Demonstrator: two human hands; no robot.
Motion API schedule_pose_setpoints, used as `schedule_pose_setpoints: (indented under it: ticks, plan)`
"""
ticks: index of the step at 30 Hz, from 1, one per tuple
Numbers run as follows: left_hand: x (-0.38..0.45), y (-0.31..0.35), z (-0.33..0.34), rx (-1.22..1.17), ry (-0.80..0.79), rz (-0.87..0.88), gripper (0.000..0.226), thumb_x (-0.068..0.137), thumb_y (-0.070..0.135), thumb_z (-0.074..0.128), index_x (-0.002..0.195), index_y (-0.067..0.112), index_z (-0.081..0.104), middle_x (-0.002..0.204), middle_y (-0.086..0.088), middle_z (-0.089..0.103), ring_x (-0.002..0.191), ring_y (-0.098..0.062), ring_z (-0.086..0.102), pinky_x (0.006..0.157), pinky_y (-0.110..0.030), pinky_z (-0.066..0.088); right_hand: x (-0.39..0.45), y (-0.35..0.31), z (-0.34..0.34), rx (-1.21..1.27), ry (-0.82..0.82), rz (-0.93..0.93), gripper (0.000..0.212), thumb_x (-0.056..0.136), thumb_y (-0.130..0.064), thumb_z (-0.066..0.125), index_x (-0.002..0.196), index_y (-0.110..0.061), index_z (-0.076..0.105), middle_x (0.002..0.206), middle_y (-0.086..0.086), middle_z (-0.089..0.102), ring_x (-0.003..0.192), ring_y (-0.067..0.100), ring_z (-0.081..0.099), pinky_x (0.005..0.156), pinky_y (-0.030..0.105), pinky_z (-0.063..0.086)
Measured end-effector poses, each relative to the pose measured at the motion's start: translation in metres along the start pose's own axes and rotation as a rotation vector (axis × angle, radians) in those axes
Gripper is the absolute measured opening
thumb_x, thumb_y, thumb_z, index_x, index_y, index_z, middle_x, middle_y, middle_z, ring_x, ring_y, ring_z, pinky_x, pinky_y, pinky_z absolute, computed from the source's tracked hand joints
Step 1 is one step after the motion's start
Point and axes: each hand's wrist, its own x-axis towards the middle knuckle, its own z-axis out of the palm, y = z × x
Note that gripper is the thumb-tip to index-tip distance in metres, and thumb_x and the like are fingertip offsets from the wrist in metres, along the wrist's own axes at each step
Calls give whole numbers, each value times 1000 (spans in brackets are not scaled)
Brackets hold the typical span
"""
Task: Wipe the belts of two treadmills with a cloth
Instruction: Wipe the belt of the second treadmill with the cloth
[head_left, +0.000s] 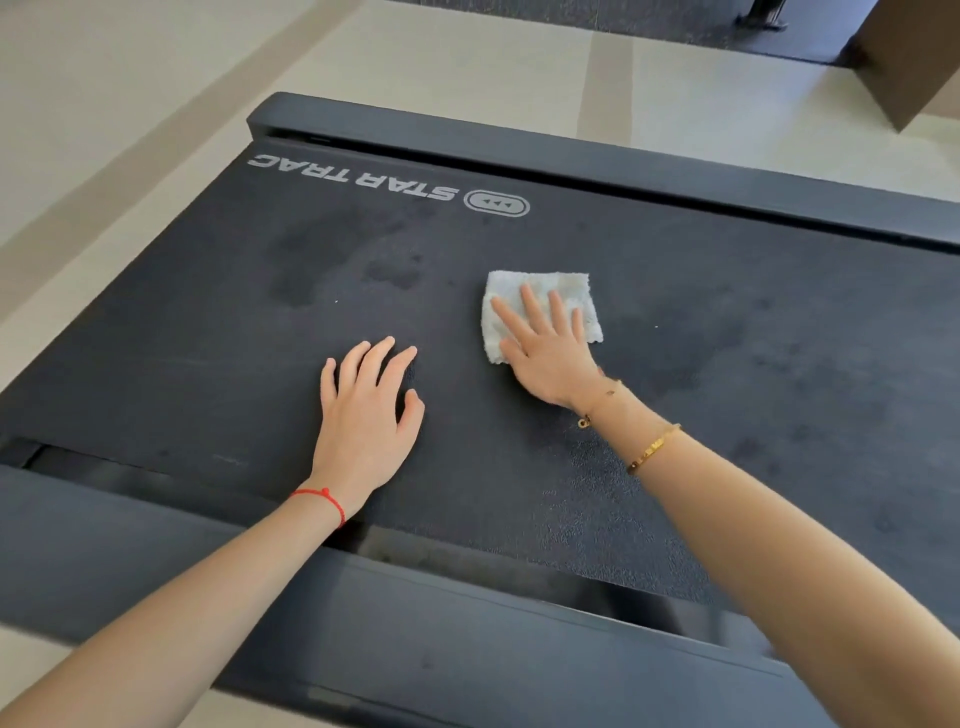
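From the head camera, you are leaning over a Star Trac treadmill belt (208, 332), reaching across it from the near side rail (363, 639). Your right hand (545, 353) lies flat on a folded white cloth (558, 291), fingers straight and spread, pressing it to the belt rather than gripping it. Judging by that flat palm, you are spreading the pressure so the whole pad drags evenly across the textured rubber. The cloth sits about mid-belt, a little right of the printed logo (496, 203) and nearer to you than it.

Your left hand (366, 410) rests open on the bare belt, just left of the cloth hand, fingers relaxed and slightly arched, holding nothing. It looks placed there to brace your weight and probably to keep the belt from sliding as you wipe.

Darker blotches show on the belt to the far left and to the right of the cloth; whether they are damp or dirt I cannot tell. The far side rail (571, 156) runs beyond the logo, with pale floor (130, 78) behind it. No second treadmill shows in this view.
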Motion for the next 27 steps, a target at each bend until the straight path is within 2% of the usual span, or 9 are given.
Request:
schedule_pose_setpoints:
  ticks: [3,6,8,13,17,19,23,25,27]
  plan:
    - [0,0,-1,-12,3,6,48,98,29,45,145,21,44,154,-1,37,146,-23,25,122,-51,13,-29,-13,9,-16,-9,-219,54,105,-37,24,155,-42,3,164,-3,-10,150,31,-14,119,49,-10]
    - [-1,-2,-4,-26,-5,10,47,98,27,46,145,19,45,154,-4,36,146,-24,25,122,-50,14,-42,-1,9,-9,-4,-300,53,106,-37,24,154,-43,4,164,-7,-8,150,26,-13,121,45,-9]
    - [0,-3,-9,-35,-12,7,46,99,24,47,144,15,46,155,-7,36,146,-28,26,121,-50,18,-32,11,3,-4,11,-253,52,106,-36,24,154,-43,6,164,-7,-6,151,26,-11,121,45,-7]
    - [8,-20,-38,26,-23,12,45,99,20,48,144,13,46,152,-8,39,143,-30,31,119,-51,24,34,33,-15,34,38,12,53,105,-35,24,155,-38,8,165,0,-4,150,32,-9,120,50,-7]
    - [16,-44,-65,84,-53,-9,46,100,20,46,145,13,44,152,-7,40,143,-28,31,119,-50,25,82,7,-20,74,-4,114,55,103,-35,21,155,-38,7,165,1,-8,149,34,-13,119,52,-11]
    - [18,-56,-74,102,-58,-33,46,100,20,46,146,13,43,151,-7,40,143,-27,31,118,-50,26,92,-27,-18,56,-38,47,55,102,-35,21,155,-38,6,165,2,-8,149,34,-14,119,53,-12]
    - [17,-80,-80,128,-43,-70,47,99,19,48,145,11,44,150,-9,42,142,-29,33,118,-51,27,73,-110,7,-35,-95,-317,54,104,-36,23,155,-38,6,165,1,-7,149,34,-11,119,52,-9]
    - [19,-94,-77,120,-32,-83,47,99,19,48,145,11,44,150,-9,42,142,-29,33,118,-51,25,64,-125,20,-52,-103,-440,54,105,-34,24,155,-38,7,165,0,-7,150,34,-10,118,50,-9]
    - [24,-108,-73,107,-37,-79,46,99,19,48,145,11,44,150,-9,42,142,-30,32,119,-51,23,72,-117,20,-43,-94,-450,53,105,-33,25,155,-39,8,165,-1,-5,150,32,-9,118,49,-7]
